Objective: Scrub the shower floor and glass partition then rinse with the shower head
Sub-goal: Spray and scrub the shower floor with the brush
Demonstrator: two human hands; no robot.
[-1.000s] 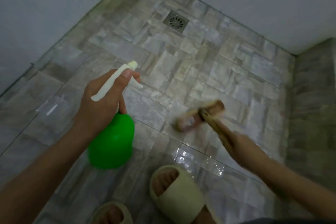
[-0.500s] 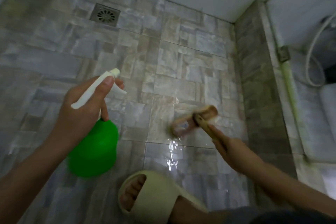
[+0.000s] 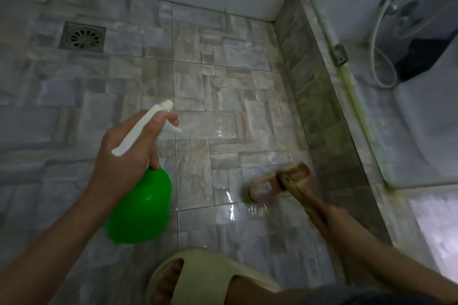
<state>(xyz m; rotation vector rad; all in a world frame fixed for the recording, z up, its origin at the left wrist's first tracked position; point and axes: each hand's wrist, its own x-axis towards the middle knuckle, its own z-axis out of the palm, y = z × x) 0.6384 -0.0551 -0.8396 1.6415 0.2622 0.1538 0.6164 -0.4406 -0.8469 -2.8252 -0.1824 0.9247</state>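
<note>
**Floor scrub under way, rinse not begun**

The right grip (image 3: 332,220) is clenched round the handle of one scrub brush (image 3: 280,183), whose blurred head sits on the wet shower floor (image 3: 223,82) just beside the tiled curb (image 3: 322,106). The left grip (image 3: 128,156) clasps one green spray bottle (image 3: 141,208) above the tiles. Only the patch near the brush shines wet, so I judge the scrubbing to be at an early stage, with the glass and the rinse left to do. Also in view are one drain (image 3: 83,37), one shower hose (image 3: 381,57) and one slipper (image 3: 205,277).

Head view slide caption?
Left hand grips a green plastic spray bottle; right hand scrubs wet stone-pattern floor tiles with a wooden-handled brush.
</note>
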